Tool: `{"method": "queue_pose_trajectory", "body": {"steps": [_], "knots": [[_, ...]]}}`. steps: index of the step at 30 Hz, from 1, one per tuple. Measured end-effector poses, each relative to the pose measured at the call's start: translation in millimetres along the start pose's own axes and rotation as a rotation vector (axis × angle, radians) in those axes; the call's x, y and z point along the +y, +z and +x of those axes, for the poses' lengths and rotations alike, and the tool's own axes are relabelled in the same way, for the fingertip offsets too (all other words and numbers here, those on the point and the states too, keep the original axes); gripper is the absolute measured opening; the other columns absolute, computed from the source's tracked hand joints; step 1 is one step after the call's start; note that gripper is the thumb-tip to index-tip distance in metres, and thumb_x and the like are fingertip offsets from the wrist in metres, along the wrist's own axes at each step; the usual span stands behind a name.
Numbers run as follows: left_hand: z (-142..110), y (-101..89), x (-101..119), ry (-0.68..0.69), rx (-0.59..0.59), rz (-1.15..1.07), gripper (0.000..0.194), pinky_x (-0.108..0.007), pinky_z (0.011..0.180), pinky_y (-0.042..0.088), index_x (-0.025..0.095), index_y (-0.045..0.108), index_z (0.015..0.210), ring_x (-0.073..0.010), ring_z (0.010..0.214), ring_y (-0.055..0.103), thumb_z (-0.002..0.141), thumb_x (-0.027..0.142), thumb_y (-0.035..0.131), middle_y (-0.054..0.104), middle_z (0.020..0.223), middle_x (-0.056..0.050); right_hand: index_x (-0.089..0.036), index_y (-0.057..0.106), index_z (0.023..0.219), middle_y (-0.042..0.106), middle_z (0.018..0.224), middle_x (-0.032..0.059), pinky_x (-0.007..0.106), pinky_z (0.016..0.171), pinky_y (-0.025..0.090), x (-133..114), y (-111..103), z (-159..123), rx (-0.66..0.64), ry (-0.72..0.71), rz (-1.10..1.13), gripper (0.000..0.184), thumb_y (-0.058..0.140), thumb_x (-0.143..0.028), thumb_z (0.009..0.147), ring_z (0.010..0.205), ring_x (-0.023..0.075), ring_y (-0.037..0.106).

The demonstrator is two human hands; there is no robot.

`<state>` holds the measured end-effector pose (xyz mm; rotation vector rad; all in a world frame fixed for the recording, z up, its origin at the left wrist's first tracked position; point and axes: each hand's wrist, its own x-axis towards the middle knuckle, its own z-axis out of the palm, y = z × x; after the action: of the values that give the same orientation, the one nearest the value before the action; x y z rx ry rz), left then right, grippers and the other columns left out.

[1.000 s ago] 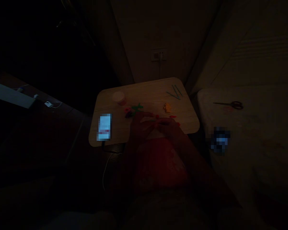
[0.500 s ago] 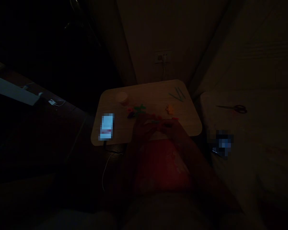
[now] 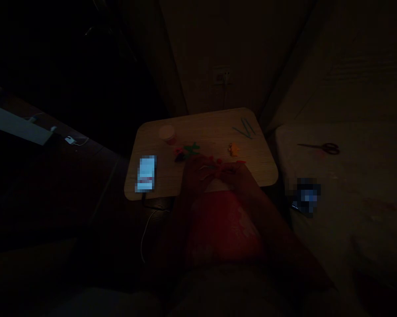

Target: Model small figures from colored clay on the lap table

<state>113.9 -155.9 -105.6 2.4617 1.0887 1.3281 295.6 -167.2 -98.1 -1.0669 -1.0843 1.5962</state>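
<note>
I can't tell what my left hand (image 3: 194, 173) or right hand (image 3: 239, 174) grips near the orange lump (image 3: 233, 149); dimness risks squashing a red piece (image 3: 219, 161).

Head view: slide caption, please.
Left hand and right hand close together over a dim table, glowing phone to the left.

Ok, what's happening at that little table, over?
Left hand, right hand: close together over table. Red pieces just beyond; too dark to tell what's held. Orange lump farther back, apart from both hands.
</note>
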Motion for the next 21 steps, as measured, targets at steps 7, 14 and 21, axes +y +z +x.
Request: {"method": "queue_pose_trajectory", "body": {"steps": [7, 14, 21], "knots": [[2, 0.5, 1, 0.022, 0.018, -0.022, 0.023, -0.044, 0.095, 0.054, 0.028, 0.079, 0.09, -0.021, 0.101, 0.068, 0.098, 0.045, 0.065, 0.078, 0.095, -0.001, -0.02, 0.073, 0.062, 0.062, 0.059, -0.0006, 0.03, 0.064, 0.044, 5, -2, 2, 0.028, 0.027, 0.01, 0.032, 0.09, -0.047, 0.057, 0.062, 0.0148, 0.056], [1, 3.2, -1, 0.002, 0.087, -0.064, 0.011, -0.043, 0.091, 0.054, 0.028, 0.08, 0.094, -0.0211, 0.098, 0.068, 0.095, 0.035, 0.072, 0.077, 0.099, -0.002, -0.019, 0.077, 0.074, 0.065, 0.067, 0.0001, 0.026, 0.061, 0.04, 4, 4, 1, 0.03, -0.006, -0.053, 0.033, 0.086, -0.049, 0.065, 0.064, 0.0131, 0.054], [-9, 4.6, -4, -0.262, 0.18, -0.262, 0.016, -0.037, 0.084, 0.059, 0.025, 0.081, 0.091, -0.0196, 0.091, 0.07, 0.088, 0.04, 0.08, 0.074, 0.095, -0.004, -0.019, 0.082, 0.096, 0.077, 0.086, 0.0058, 0.029, 0.068, 0.047, -1, -14, 3, 0.223, -0.193, -0.392, 0.033, 0.067, -0.048, 0.088, 0.076, 0.0189, 0.065]]}}
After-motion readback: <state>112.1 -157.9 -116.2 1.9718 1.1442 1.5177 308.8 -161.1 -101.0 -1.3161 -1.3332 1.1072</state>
